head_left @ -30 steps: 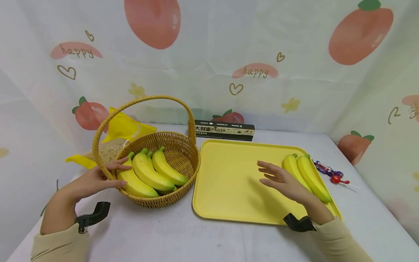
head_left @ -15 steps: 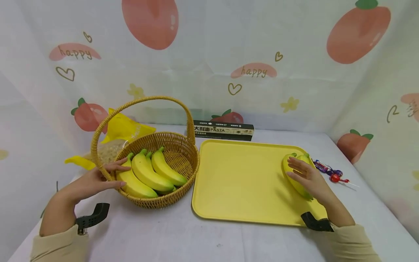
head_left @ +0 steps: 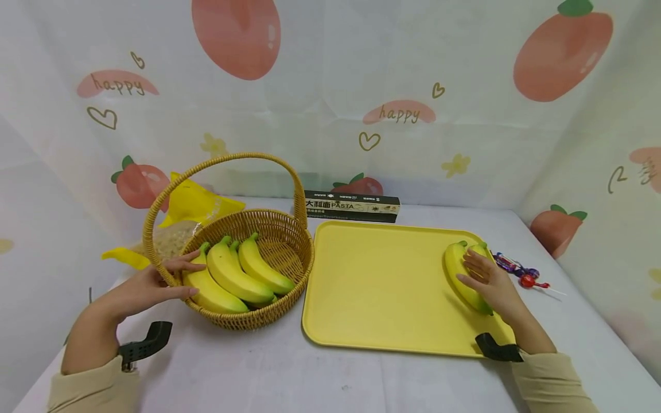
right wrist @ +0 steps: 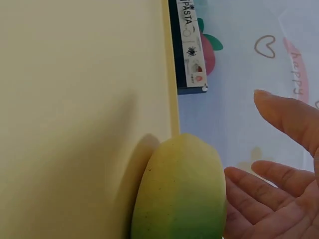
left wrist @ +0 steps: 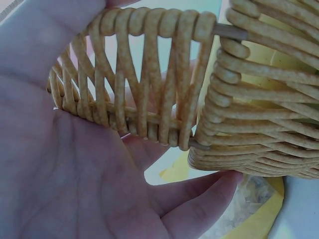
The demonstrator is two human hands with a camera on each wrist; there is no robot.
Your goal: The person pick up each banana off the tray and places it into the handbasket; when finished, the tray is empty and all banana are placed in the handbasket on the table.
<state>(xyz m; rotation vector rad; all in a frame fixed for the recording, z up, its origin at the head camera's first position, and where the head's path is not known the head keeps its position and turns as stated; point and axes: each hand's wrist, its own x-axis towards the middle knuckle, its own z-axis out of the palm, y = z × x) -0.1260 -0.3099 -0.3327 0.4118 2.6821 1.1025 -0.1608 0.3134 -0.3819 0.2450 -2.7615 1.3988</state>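
A wicker basket with an arched handle holds several bananas. My left hand grips its left side where the handle meets the rim; in the left wrist view the woven handle passes between thumb and fingers. On the yellow tray, two bananas lie side by side at the right end. My right hand is over the right banana, covering most of it, beside the left banana. Its fingers are loosely extended and hold nothing; contact is unclear.
Behind the tray lies a black PASTA box. Wrapped lollipops are just right of the tray. A yellow bag stands behind the basket. A printed cloth hangs at the back.
My right hand has moved right, from over the tray's middle to the two bananas, and shifted only slightly in the last half second. My left hand stays on the basket.
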